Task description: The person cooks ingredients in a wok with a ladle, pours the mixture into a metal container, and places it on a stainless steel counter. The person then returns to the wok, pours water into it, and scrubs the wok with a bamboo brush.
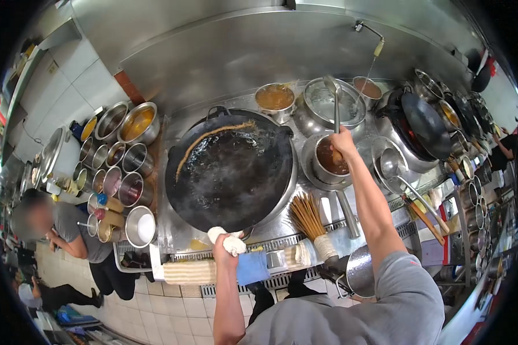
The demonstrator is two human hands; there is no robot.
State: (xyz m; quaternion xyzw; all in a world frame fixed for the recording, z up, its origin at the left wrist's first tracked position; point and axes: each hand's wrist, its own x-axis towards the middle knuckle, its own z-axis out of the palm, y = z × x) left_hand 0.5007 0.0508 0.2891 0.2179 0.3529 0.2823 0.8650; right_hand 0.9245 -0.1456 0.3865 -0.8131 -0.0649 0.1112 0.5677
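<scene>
A large black wok with steaming dark liquid sits on the stove, a brown foamy streak along its upper left side. My left hand is closed on a white cloth at the wok's near edge. My right hand grips the handle of a metal ladle, whose bowl is raised at the far side, by the large pot of clear liquid. Below that hand stands a saucepan of reddish-brown liquid.
Metal containers crowd the left. A bamboo brush lies near the front edge beside folded cloths. Another wok and a strainer are right. A tap runs behind. A person stands left.
</scene>
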